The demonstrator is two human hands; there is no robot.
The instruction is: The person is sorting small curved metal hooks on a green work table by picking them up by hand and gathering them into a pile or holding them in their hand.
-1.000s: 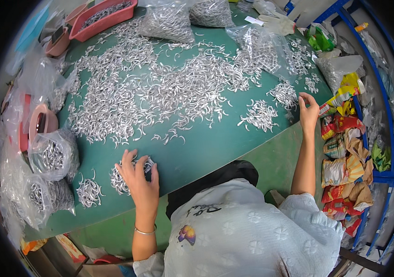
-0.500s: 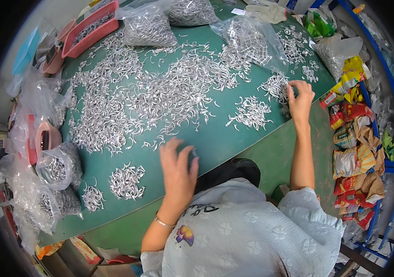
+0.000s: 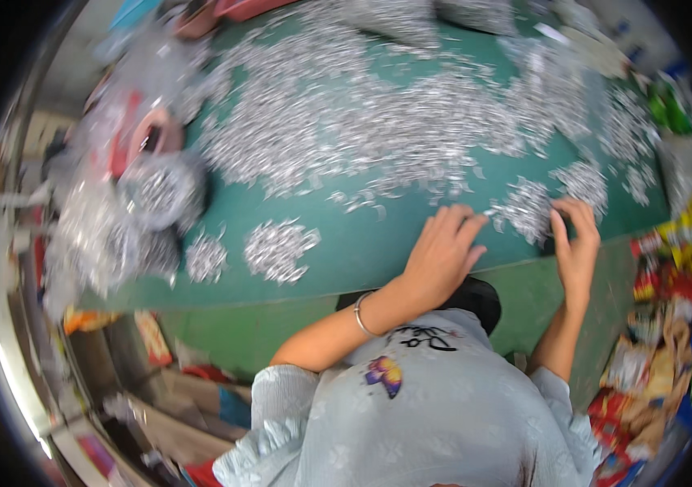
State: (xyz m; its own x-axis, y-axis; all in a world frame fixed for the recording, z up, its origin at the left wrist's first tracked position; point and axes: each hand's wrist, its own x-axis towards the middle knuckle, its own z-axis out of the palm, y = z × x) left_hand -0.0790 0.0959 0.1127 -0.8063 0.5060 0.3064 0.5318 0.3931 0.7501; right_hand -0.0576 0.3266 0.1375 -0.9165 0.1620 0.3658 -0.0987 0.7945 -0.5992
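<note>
Small curved silver metal pieces (image 3: 427, 130) lie heaped loosely across the green table (image 3: 346, 256). My left hand (image 3: 443, 256) is at the left side of a small pile of these pieces (image 3: 524, 209); its thumb stands apart from the fingers. A light speck shows by its fingertips, too blurred to name. On that pile's other side is my right hand (image 3: 577, 243), thumb and forefinger bent close together. Whatever they pinch is too small to make out. Another small pile (image 3: 583, 185) sits just beyond the right hand.
Two more small piles, one larger (image 3: 281, 252) and one smaller (image 3: 206, 258), lie near the table's front left. Clear bags of pieces (image 3: 159, 191) and a pink container (image 3: 155, 134) crowd the left end. Filled bags (image 3: 394, 20) stand at the back. Colourful packets (image 3: 662, 357) line the right side.
The view has shifted, and the table sits higher and further right in it. My left hand has moved right, from the open table front to the small pile near my right hand.
</note>
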